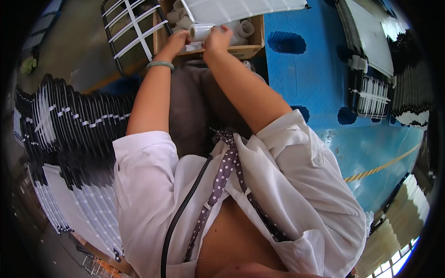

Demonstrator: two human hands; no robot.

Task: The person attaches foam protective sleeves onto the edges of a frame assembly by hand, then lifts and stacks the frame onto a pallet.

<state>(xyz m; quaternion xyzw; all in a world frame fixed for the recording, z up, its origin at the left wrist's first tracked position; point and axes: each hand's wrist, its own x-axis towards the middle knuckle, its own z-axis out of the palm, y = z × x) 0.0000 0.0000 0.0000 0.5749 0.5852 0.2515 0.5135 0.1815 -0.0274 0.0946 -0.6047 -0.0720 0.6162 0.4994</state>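
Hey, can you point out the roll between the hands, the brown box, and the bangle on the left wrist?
Roll [202, 32]: head view, middle of its curved side.
Brown box [242, 52]: head view, its near wall.
Bangle [160, 63]: head view, on its band.

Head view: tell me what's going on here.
A person's left hand and right hand hold a glossy white roll between them, one at each end. It is above an open cardboard box with more white rolls inside. A white panel hides part of the box, and a black frame with white straps stands at its left.
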